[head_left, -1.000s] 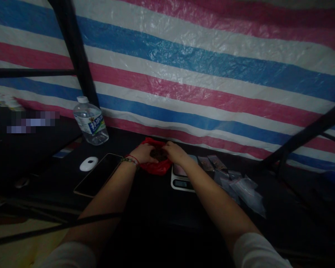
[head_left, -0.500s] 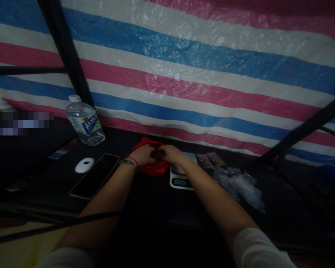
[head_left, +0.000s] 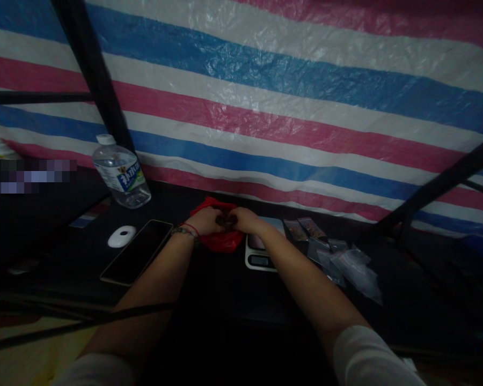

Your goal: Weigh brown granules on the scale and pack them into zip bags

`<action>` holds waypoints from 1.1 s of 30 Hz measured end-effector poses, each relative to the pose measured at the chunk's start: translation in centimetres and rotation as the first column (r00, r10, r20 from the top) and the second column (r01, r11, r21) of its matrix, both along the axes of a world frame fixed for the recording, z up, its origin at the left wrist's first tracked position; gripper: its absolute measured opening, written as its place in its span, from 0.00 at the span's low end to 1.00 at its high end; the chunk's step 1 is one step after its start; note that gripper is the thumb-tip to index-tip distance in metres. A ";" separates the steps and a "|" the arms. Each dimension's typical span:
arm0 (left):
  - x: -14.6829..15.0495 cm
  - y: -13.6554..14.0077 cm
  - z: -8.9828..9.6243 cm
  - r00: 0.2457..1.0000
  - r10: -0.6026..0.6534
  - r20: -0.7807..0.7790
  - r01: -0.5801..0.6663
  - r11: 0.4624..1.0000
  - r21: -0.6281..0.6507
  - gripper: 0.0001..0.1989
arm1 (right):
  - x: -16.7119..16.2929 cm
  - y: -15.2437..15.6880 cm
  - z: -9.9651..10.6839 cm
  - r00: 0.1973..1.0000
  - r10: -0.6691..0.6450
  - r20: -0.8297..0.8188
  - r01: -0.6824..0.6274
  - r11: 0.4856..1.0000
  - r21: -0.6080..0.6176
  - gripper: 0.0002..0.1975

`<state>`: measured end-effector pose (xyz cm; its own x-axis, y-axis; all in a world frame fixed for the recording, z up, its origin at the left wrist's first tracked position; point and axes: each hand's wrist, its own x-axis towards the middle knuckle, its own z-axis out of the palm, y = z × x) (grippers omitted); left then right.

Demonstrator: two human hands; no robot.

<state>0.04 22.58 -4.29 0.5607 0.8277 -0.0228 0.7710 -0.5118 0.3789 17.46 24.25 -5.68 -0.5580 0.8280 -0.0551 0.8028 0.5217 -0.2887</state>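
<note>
A red plastic bag (head_left: 221, 244) lies crumpled on the dark tabletop. Above it, my left hand (head_left: 207, 221) and my right hand (head_left: 246, 220) meet with fingers curled in. Both grip a dark brown clump (head_left: 227, 222), whose kind is too dim to make out. My right forearm passes over a white digital scale (head_left: 249, 262), hiding part of its plate; the display is not readable. Two small zip bags with brown bits inside, one of them a filled zip bag (head_left: 312, 227), lie to the right of the scale.
Several clear zip bags (head_left: 358, 271) are spread farther right. On the left lie a phone (head_left: 139, 252) and a white rounded case (head_left: 121, 236), with a plastic bottle (head_left: 123, 174) upright behind. Dark metal frame bars (head_left: 100, 88) and a striped plastic sheet (head_left: 265, 118) stand at the back.
My hands stay over the red bag, with small finger movements. The dark clump now shows a little more between the fingertips. The view has shifted slightly.
</note>
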 end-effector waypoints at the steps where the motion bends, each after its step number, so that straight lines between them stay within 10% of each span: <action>1: 0.0 0.0 0.1 1.000 -0.013 0.011 0.013 1.000 0.006 0.14 | 0.1 0.0 0.0 1.000 -0.013 -0.025 0.012 1.000 -0.018 0.10; 11: -0.1 0.8 -0.2 0.990 -0.077 0.114 0.061 0.989 0.137 0.14 | -0.3 -0.2 -0.8 0.943 -0.150 -0.298 0.090 0.975 -0.205 0.15; 25: -0.4 0.6 0.5 0.949 -0.134 0.284 0.029 0.939 0.343 0.19 | -0.1 0.5 -1.9 0.785 -0.174 -0.595 0.120 0.984 -0.129 0.24; 33: -1.3 0.8 1.2 0.970 0.171 0.170 -0.214 0.936 0.280 0.19 | 0.4 -0.1 -1.4 0.835 -0.283 -0.473 0.288 0.955 -0.062 0.21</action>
